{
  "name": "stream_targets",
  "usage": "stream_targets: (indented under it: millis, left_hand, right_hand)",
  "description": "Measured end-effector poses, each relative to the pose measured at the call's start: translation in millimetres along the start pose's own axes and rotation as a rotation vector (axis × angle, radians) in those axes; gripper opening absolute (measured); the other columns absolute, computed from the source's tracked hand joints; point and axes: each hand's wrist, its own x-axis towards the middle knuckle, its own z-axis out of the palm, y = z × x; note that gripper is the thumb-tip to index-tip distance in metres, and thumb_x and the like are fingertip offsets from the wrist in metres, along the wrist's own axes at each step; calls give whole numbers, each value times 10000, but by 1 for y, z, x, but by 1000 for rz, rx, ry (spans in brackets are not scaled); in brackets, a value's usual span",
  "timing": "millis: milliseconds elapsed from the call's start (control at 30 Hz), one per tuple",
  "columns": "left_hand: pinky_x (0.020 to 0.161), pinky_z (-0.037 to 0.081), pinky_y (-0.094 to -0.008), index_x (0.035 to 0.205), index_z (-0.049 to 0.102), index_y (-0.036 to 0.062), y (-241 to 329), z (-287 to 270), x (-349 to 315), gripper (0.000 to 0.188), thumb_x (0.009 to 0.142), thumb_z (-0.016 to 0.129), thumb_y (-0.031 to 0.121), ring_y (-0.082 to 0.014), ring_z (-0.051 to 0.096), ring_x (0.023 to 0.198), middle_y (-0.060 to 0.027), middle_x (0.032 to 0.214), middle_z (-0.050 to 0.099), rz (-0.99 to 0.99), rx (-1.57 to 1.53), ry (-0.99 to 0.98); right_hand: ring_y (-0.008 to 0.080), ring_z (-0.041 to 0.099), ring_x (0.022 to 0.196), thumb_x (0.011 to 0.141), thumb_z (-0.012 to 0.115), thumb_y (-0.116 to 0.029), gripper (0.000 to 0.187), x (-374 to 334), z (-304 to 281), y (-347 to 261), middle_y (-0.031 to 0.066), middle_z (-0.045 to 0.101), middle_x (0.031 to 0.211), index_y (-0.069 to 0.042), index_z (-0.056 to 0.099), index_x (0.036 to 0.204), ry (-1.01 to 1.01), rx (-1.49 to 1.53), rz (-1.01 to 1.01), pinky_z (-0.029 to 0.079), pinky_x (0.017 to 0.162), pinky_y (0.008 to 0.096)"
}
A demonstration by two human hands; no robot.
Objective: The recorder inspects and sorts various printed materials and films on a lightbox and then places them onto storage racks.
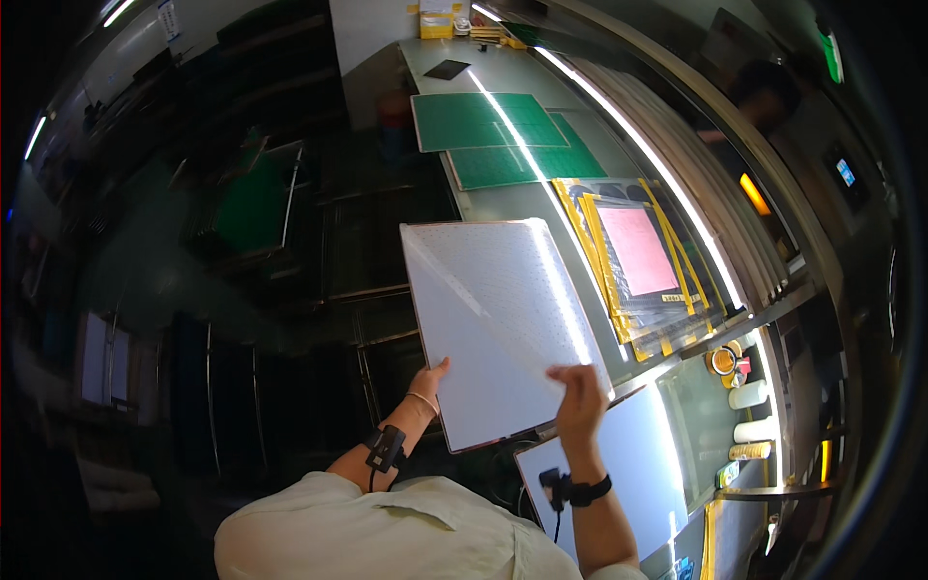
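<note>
One glossy white rectangular panel [488,338], its left edge clamped in left hand [431,381]. Right hand [581,398] over panel's right side, fingers bunched; cannot tell whether they pinch anything.

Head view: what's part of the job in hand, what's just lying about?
Likely in the job:
- white panel, gripped at its left edge by the left hand
- right hand, over the panel's right side

Apparently lying about:
- green sheets
- pink sheet
- small black sheet
- white containers
</note>
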Motion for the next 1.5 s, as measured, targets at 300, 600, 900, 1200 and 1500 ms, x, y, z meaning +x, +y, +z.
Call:
stream_targets:
  millis: [300,600,900,1200,1500]
  left_hand:
    - [806,470,-415,1105,501,21,1,-5,32,301,837,580,131,-266,564,930,-111,1044,564,142,157,108]
    - [992,286,-477,1371,143,-5,45,67,37,945,776,389,687,-375,319,1240,-242,1366,275,64,309,-316]
    - [799,495,-392,1059,514,-43,-28,141,55,351,831,589,212,-311,598,948,-168,1067,591,-796,1353,-860]
    - [616,504,-285,1014,555,51,-131,200,76,237,851,572,222,-183,629,737,-86,884,632,-194,1399,-620]
    - [599,502,-240,907,612,71,-185,258,-1,117,859,569,168,-154,641,713,-77,833,657,65,1338,-790]
  right_hand:
    - [248,626,715,847,465,-17,16,28,-108,-128,185,633,809,-25,452,852,203,-122,-481,499,626,313]
    - [199,615,745,824,554,-103,252,-163,-222,-74,162,628,923,37,507,1027,640,-424,308,497,751,292]
    - [142,594,561,825,500,3,200,-411,-171,54,112,600,739,40,533,1018,748,-100,1198,490,471,224]
    - [155,596,601,812,510,28,30,-470,-166,39,103,570,721,19,489,833,1264,209,1098,512,530,242]
    - [80,483,630,751,608,-24,78,-512,-188,61,-3,513,672,-27,531,743,1240,-183,1165,389,534,210]
